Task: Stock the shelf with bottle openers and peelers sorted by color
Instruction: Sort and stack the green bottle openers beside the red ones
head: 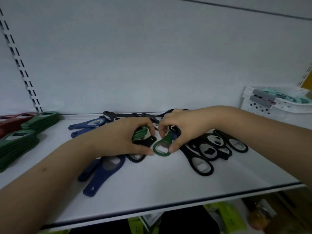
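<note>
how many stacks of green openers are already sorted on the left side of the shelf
2: one green stack further back, beside the red ones, and one nearer the front edge. More may lie beyond the frame's left edge.

1. It was a shop aisle: a white metal shelf (168,186) hung from slotted uprights (20,65).
2. Identical openers (22,141) lay stacked by colour.
3. A stock crate (276,108) stood beside them.

bottle openers (161,146): matt plastic, metal inserts | shelf (168,186): smooth painted metal | crate (278,108): perforated white plastic
</note>
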